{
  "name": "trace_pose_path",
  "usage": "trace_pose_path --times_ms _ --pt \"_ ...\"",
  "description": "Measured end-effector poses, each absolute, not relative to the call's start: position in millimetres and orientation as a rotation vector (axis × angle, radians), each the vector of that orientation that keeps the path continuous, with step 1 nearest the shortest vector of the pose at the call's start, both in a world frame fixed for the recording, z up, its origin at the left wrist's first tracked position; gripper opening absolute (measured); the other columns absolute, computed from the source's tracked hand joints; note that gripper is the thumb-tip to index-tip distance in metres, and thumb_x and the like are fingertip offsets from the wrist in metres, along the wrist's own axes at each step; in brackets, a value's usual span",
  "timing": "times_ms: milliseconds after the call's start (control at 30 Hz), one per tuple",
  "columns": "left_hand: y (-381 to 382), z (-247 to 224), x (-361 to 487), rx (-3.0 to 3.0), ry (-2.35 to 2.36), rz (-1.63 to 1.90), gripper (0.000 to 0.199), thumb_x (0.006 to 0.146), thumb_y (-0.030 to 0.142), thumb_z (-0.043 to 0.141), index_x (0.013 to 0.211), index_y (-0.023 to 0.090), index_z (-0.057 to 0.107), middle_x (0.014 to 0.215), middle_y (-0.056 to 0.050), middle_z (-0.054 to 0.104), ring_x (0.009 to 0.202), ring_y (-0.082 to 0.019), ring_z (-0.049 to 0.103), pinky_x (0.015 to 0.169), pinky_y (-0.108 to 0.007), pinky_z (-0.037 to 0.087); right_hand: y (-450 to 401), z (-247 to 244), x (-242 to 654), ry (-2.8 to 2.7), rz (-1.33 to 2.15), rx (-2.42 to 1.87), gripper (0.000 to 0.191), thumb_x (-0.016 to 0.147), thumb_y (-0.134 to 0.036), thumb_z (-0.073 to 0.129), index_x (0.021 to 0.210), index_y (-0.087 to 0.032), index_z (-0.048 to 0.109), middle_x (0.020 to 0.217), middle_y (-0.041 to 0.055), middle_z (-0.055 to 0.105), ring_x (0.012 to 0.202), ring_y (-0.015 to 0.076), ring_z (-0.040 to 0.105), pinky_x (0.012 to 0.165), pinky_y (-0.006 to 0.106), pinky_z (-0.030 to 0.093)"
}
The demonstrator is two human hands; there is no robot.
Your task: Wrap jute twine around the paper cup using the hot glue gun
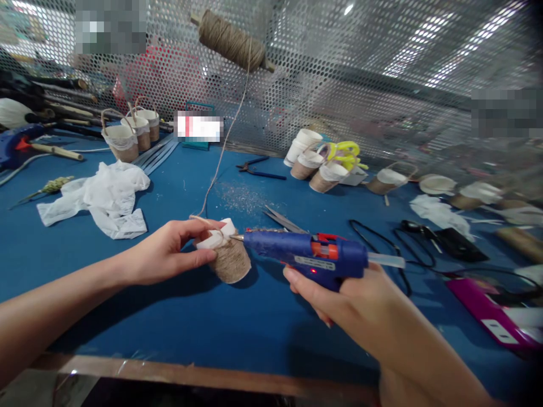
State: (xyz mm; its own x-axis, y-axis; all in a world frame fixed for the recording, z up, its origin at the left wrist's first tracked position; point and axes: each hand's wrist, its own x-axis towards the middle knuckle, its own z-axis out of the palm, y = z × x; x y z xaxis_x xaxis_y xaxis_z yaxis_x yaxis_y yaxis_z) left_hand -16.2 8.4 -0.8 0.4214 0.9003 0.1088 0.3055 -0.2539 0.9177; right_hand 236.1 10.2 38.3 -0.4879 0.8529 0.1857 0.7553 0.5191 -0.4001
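My left hand (178,249) is closed on the white rim of a small cup (231,261) wrapped in brown twine, tilted over the blue table. A strand of twine (228,135) runs from the cup area up to a spool (231,42) hanging on the perforated screen. In my right hand (339,299) is a blue hot glue gun (305,251), its red light lit and a clear glue stick coming out of its back. The metal nozzle meets the cup near its rim, close to the twine.
Scissors (283,219) and blue-handled pliers (263,169) lie beyond the cup. White lace cloth (102,195) and handled cups (122,141) are at left. More wrapped cups (326,176) stand at back right. Black cords (377,237) and a magenta power strip (483,316) lie at right.
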Motion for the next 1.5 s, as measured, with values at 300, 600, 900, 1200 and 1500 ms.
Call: trace_pose_path --times_ms 300,600,900,1200,1500 --pt "9 0 -15 1.778 1.051 0.838 0.023 0.081 0.024 0.053 0.101 0.017 0.061 0.123 -0.007 0.058 0.111 -0.024 0.054 0.09 -0.038 0.045 6 39 232 -2.358 0.429 -1.26 0.036 0.08 -0.035 0.05 0.047 -0.023 0.04 0.051 -0.0011 0.057 0.046 0.0126 0.053 0.049 0.026 0.044" --pt "9 -2 -16 1.821 1.062 0.843 0.028 0.081 0.026 0.053 0.108 0.018 0.059 0.126 -0.007 0.056 0.112 -0.024 0.052 0.089 -0.037 0.046 1 37 226 -2.358 0.483 -1.261 0.023 0.079 -0.032 0.051 0.058 -0.022 0.055 0.05 -0.0021 0.057 0.047 0.0143 0.054 0.051 0.027 0.047" --pt "9 -3 -17 1.822 1.051 0.827 0.03 0.082 0.027 0.051 0.11 0.018 0.058 0.128 -0.007 0.054 0.112 -0.025 0.052 0.09 -0.041 0.045 4 38 229 -2.36 0.431 -1.249 0.028 0.079 -0.033 0.048 0.054 -0.022 0.052 0.047 -0.0017 0.056 0.045 0.0143 0.054 0.048 0.027 0.045" --pt "8 0 -16 1.738 1.044 0.838 0.024 0.081 0.026 0.054 0.101 0.017 0.06 0.127 -0.008 0.055 0.109 -0.024 0.055 0.09 -0.036 0.046 13 47 228 -2.204 0.641 -1.705 0.035 0.073 -0.044 0.051 0.047 -0.023 0.044 0.038 -0.0017 0.053 0.036 0.0142 0.053 0.04 0.026 0.044" --pt "9 -3 -17 1.748 1.038 0.839 0.022 0.081 0.027 0.054 0.1 0.018 0.06 0.128 -0.007 0.054 0.114 -0.023 0.052 0.093 -0.036 0.044 14 48 226 -2.144 0.739 -1.742 0.03 0.072 -0.044 0.051 0.053 -0.022 0.047 0.036 -0.0041 0.049 0.033 0.0118 0.048 0.038 0.024 0.041"
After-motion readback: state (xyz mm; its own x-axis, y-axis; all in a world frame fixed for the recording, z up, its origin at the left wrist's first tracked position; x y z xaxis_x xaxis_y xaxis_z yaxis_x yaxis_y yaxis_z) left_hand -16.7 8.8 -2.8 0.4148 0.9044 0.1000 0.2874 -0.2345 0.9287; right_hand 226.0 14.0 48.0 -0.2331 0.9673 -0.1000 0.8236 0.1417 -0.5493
